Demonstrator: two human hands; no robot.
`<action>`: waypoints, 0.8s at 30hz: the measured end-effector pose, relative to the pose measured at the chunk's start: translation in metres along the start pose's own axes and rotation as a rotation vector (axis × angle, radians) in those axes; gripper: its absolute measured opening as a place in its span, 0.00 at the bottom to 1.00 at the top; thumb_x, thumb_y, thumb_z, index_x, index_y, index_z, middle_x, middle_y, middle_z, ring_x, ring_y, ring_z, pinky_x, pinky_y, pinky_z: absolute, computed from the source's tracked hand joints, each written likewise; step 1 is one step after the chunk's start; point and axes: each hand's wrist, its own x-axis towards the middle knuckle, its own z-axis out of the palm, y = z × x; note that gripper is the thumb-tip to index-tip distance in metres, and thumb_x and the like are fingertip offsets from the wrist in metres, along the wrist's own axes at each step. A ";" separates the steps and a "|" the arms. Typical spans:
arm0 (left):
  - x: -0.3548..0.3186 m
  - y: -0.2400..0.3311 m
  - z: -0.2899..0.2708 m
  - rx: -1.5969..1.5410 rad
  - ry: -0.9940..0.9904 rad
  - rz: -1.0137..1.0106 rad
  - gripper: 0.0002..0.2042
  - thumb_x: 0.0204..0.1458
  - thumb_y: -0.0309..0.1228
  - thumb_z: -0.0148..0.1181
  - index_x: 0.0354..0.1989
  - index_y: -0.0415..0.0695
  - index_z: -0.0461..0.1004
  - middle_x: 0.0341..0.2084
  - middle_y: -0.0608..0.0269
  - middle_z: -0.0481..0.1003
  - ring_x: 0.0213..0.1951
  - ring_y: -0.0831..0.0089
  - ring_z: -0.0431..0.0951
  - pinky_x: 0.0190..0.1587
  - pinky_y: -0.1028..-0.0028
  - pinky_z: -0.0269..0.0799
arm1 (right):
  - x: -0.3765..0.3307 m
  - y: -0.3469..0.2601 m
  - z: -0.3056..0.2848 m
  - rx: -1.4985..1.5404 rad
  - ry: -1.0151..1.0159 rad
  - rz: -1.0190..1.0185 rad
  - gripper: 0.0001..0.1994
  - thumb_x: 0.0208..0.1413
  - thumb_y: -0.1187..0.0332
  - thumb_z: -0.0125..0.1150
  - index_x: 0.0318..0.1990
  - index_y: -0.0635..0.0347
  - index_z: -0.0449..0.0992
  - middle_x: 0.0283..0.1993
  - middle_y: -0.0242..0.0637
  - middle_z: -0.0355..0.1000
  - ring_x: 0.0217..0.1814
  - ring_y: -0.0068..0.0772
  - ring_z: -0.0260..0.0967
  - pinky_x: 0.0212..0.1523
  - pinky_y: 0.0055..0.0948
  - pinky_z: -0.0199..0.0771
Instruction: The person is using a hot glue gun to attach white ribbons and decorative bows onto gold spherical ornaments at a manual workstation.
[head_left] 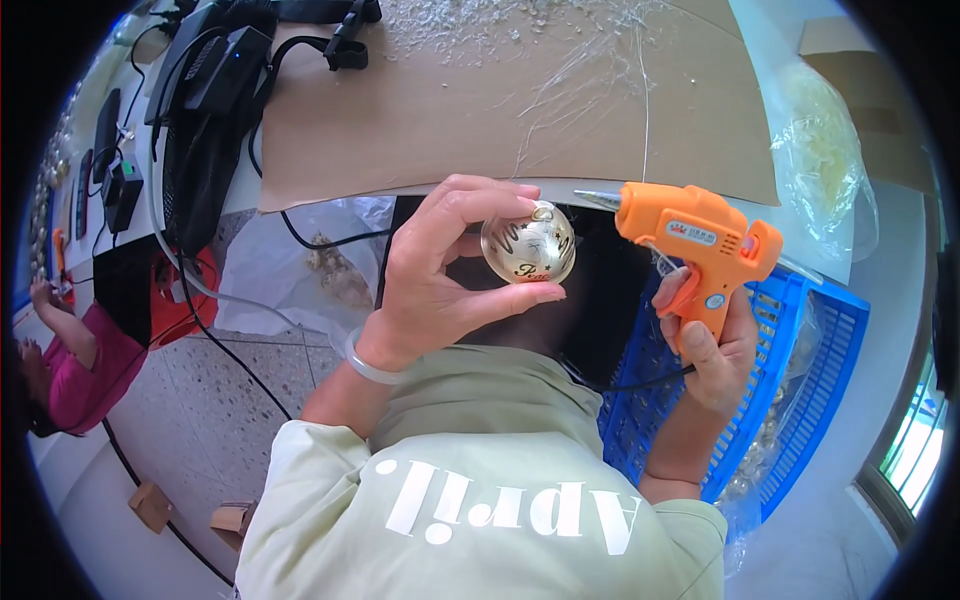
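Note:
Between the thumb and fingers of my left hand [425,265] is a shiny gold ball ornament [528,247] with black lettering and small stars. A small cap sits at its top edge, by my fingertips. My right hand [715,345] is wrapped round the handle of an orange hot glue gun [690,235]. Its metal nozzle [597,198] points left toward the ornament's top, with a gap between them. The cord leaves the handle's base and runs left across my lap.
A cardboard sheet [420,130] with glue strings and scraps covers the table. Blue plastic crates [810,390] holding ornaments stand at my right. A clear plastic bag [820,150] lies at the table's right side. Black bags and cables [215,90] are at the left. Another person [85,360] sits far left.

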 end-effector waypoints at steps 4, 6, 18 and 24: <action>-0.001 0.001 -0.005 0.107 -0.037 0.025 0.28 0.35 0.23 0.76 0.47 0.36 0.69 0.48 0.48 0.70 0.48 0.65 0.77 0.48 0.74 0.78 | -0.005 0.004 0.008 -0.022 0.022 -0.029 0.33 0.54 0.56 0.63 0.60 0.69 0.59 0.41 0.43 0.70 0.32 0.19 0.64 0.30 0.15 0.65; 0.000 0.001 -0.003 0.101 -0.006 0.029 0.28 0.34 0.23 0.77 0.46 0.37 0.70 0.46 0.50 0.72 0.47 0.67 0.77 0.45 0.74 0.79 | -0.007 0.005 0.010 -0.047 0.011 -0.046 0.32 0.55 0.57 0.62 0.60 0.68 0.59 0.40 0.43 0.71 0.32 0.19 0.65 0.31 0.16 0.65; -0.001 0.003 -0.003 0.095 0.050 0.054 0.27 0.32 0.25 0.78 0.44 0.39 0.73 0.43 0.54 0.75 0.43 0.71 0.78 0.41 0.76 0.82 | -0.008 0.005 0.018 -0.109 0.041 -0.017 0.30 0.56 0.59 0.61 0.59 0.69 0.60 0.40 0.41 0.71 0.34 0.23 0.67 0.32 0.18 0.67; 0.000 0.004 -0.003 0.100 0.048 0.051 0.27 0.32 0.25 0.78 0.44 0.39 0.73 0.42 0.54 0.75 0.43 0.71 0.78 0.40 0.76 0.82 | -0.006 0.004 0.020 -0.105 0.065 -0.026 0.30 0.56 0.58 0.61 0.59 0.70 0.61 0.39 0.40 0.71 0.33 0.22 0.66 0.32 0.18 0.66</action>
